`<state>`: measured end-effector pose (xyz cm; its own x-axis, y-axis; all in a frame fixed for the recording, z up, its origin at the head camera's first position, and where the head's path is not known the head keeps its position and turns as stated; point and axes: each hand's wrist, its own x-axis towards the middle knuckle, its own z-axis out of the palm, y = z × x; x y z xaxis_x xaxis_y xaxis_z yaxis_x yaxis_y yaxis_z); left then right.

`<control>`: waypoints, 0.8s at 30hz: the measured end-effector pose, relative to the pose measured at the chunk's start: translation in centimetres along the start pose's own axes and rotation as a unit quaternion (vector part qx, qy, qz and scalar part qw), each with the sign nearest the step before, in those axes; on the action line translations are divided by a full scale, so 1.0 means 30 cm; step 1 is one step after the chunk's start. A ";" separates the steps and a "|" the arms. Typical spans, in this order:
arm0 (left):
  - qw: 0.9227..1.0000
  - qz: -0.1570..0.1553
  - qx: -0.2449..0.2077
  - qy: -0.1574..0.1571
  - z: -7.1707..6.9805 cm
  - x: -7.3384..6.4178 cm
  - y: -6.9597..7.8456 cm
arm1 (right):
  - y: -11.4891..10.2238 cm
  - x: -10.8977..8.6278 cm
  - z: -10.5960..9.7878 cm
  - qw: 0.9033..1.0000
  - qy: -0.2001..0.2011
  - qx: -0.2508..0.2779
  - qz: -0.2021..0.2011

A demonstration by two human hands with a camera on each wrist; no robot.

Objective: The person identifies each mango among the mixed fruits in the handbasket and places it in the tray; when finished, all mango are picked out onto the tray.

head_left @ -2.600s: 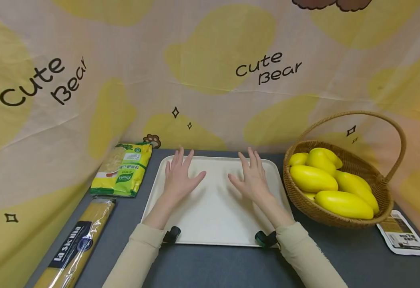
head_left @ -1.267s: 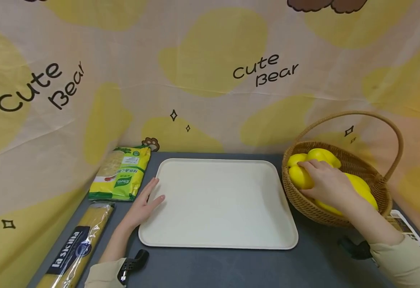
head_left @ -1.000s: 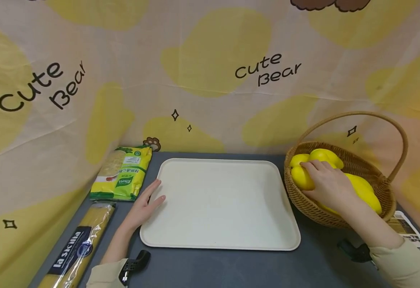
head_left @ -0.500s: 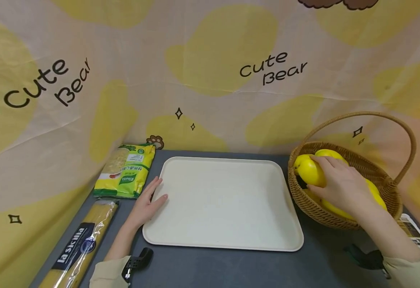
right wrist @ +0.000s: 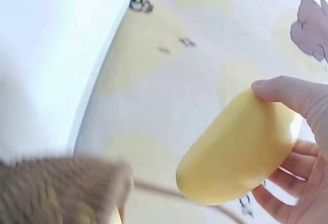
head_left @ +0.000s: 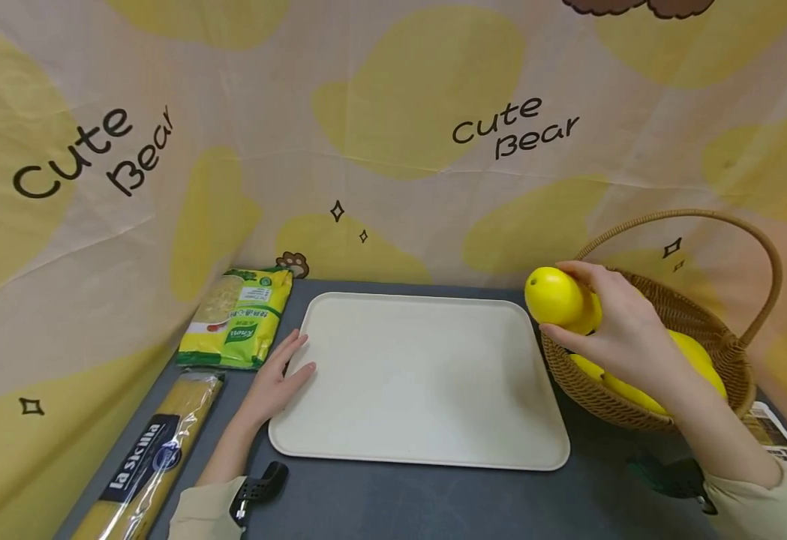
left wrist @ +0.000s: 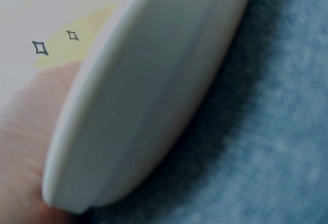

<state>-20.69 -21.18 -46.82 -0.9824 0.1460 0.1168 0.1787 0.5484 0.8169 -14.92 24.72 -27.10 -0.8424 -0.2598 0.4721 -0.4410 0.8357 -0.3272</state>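
My right hand [head_left: 636, 330] holds a smooth yellow mango [head_left: 551, 298] between thumb and fingers, above the left rim of the wicker basket [head_left: 582, 397]. In the right wrist view the mango [right wrist: 238, 149] is lifted clear, the thumb on one side and curled fingers on the other. More yellow mangoes [head_left: 697, 360] lie in the basket, partly hidden by my hand. My left hand [head_left: 273, 386] rests at the left edge of the white tray [head_left: 420, 382], its fingers nearly straight. Part of that hand [left wrist: 31, 137] shows against the tray rim [left wrist: 138, 96] in the left wrist view.
Left of the tray lie a yellow-green food packet [head_left: 238, 319] and a long pack of spaghetti [head_left: 153, 457]. The basket's tall handle [head_left: 767, 277] arches over it. A flat pouch [head_left: 781, 442] lies at the right. A patterned cloth [head_left: 393, 150] hangs behind the table.
From over the tray, my hands moved apart, left to its edge, right into the basket. My right hand then took a mango and raised it up and left. The left hand has since stayed put.
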 end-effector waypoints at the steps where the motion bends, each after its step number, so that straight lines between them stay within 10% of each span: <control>1: 1.000 0.002 0.000 0.000 -0.001 0.000 0.000 | -0.013 0.008 0.020 1.000 -0.002 0.001 -0.015; 24: 1.000 0.009 -0.015 0.007 -0.001 -0.002 -0.001 | -0.110 0.163 0.591 0.972 -0.070 0.031 -0.224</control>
<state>-20.64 -21.23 -46.85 -0.9797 0.1436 0.1401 0.1952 0.5213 0.8308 -23.09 12.11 -38.22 -0.5931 -0.6578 0.4643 -0.7875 0.5940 -0.1645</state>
